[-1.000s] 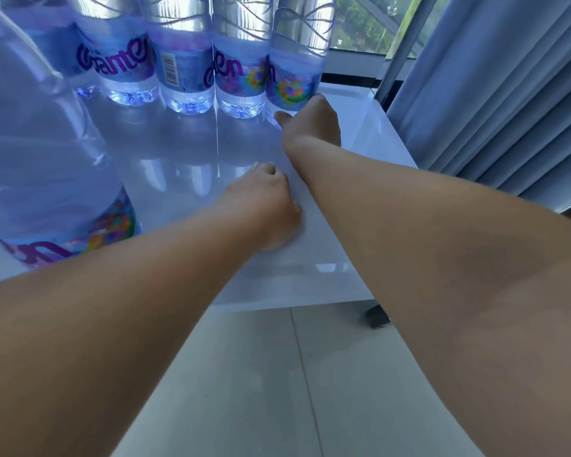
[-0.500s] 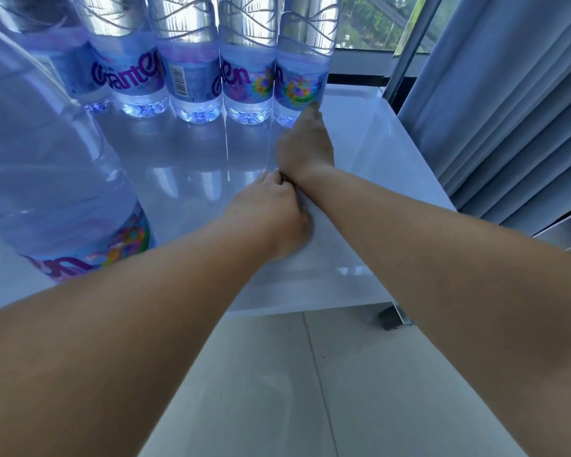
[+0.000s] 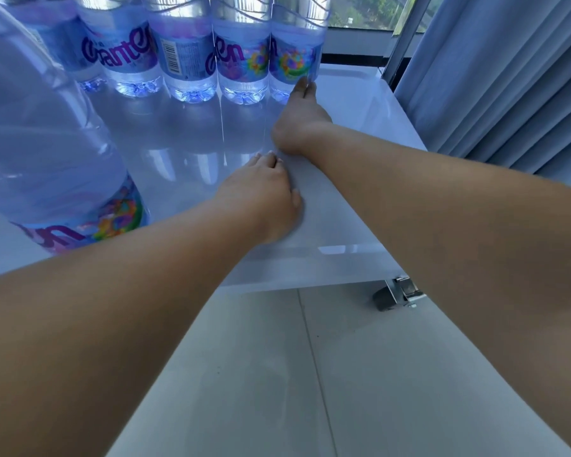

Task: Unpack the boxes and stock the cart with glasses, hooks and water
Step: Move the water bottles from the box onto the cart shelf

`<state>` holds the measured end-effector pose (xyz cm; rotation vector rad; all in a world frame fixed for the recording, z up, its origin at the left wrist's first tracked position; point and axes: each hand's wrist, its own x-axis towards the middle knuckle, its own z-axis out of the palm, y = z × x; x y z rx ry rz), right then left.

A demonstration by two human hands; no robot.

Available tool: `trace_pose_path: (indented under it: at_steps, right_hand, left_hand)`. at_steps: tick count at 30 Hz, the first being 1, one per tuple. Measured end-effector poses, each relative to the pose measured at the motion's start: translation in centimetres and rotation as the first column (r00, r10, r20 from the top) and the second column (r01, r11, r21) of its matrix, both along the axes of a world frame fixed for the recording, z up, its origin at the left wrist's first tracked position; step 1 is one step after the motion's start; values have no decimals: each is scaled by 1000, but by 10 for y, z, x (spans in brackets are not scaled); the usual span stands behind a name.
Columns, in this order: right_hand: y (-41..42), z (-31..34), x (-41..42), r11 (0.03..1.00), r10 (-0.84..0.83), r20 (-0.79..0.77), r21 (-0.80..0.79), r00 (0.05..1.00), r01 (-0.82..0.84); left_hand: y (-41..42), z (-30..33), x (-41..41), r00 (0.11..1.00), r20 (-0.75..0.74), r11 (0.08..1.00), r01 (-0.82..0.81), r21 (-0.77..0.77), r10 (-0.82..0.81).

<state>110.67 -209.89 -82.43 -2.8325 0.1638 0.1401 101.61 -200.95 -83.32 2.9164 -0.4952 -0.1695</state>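
1. The big near bottle (image 3: 47,153) is standing on the white cart shelf (image 3: 360,103), well to the left of the left hand (image 3: 261,196). In my judgement, a sideways swing of the left forearm could be knocking it over, since it is tall and close to the shelf's front edge.
2. The left hand is resting on the shelf with fingers loosely curled, holding nothing; whether it is pressing down I cannot tell.
3. The right hand (image 3: 302,127) is reaching beyond the left hand, its fingertips (image 3: 305,85) touching the base of the rightmost bottle (image 3: 294,57). Whether they are pinching it or only pushing, I cannot tell.
4. A hard push there is likely tipping that bottle, or sending it into its neighbours, as the row is standing touching, side by side.
5. Counting: five bottles are showing in the back row (image 3: 185,54), plus one near bottle, making six in view. One caster (image 3: 393,293) is showing below the right forearm. No glasses or hooks are in view.
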Motion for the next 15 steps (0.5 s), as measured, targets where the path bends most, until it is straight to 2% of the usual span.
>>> trace_pose_path:
  at_steps: [2,4,6,8,10,13,15]
  right_hand:
    - [5,11,-15,999,54,14,-4,998,-54]
    - [17,22,-42,987,148,149,35,978,-155]
    - [35,32,-73,933,255,281,178,925,-312]
    - [53,39,-105,795,339,263,433,903,-424]
    - [70,43,-126,692,387,173,595,906,-409]
    - [100,43,-136,673,411,194,595,891,-440]
    - [114,43,-139,673,347,224,617,911,-408]
  left_hand:
    - [4,4,-9,1000,-25,1000,2,-17,-2]
    - [15,8,-26,1000,-27,998,-8,-56,6]
    - [34,9,-50,1000,17,994,7,-111,-5]
    - [53,10,-80,995,77,986,75,-147,-64]
    - [74,11,-106,982,122,982,155,-112,-142]
    - [103,12,-122,975,143,985,172,-11,-169]
    - [117,15,-125,982,92,986,167,9,-167]
